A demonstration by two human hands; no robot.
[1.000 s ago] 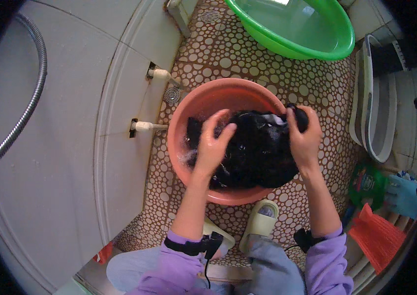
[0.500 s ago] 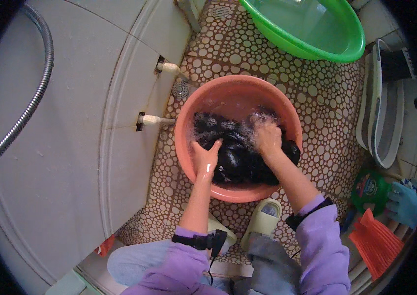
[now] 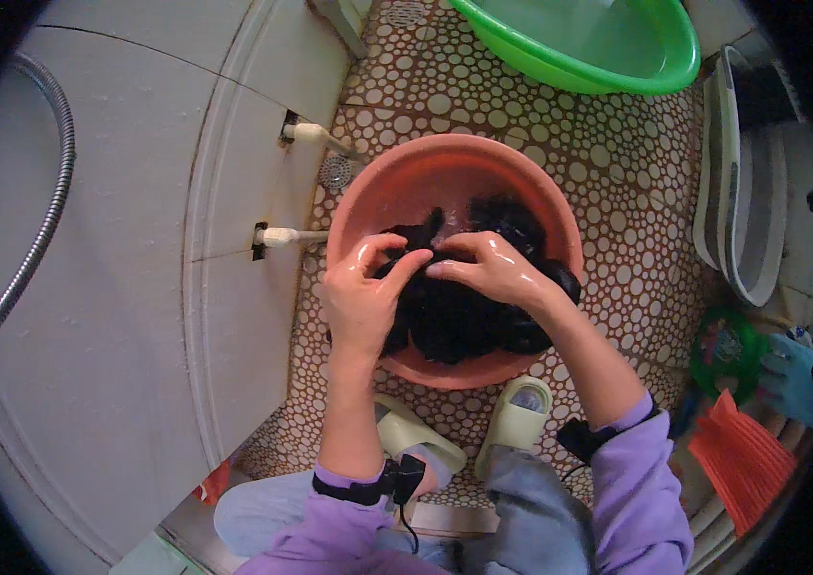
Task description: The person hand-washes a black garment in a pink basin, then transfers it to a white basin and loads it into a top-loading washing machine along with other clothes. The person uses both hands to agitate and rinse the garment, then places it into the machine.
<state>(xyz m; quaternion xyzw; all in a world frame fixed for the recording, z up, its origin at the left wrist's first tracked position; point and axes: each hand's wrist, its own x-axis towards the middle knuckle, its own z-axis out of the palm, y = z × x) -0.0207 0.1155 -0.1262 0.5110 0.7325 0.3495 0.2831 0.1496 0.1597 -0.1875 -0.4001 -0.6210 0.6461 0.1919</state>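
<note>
A wet black garment [image 3: 464,321] lies bunched in a round salmon-pink basin [image 3: 454,146] on the floor. Part of it is raised between my two hands above the basin. My left hand [image 3: 360,299], thumb and fingers curled together, grips the cloth on the left. From the right, my right hand [image 3: 491,268] pinches the same cloth, its fingertips close to those of the left. Both hands are wet. Which part of the garment they hold cannot be made out. A little water shows inside the far side of the basin.
A large green basin [image 3: 579,72] with cloudy water stands at the far right. White pipe fittings [image 3: 282,237] stick out from the left panel near a floor drain [image 3: 336,172]. Folded basins [image 3: 737,192] lean on the right, above an orange ribbed cloth [image 3: 737,465]. Pale green slippers [image 3: 514,422] are close by.
Both hands have come up out of the wet cloth and drawn together, lifting a portion of the black garment between them. The splashing near my right hand has stopped.
</note>
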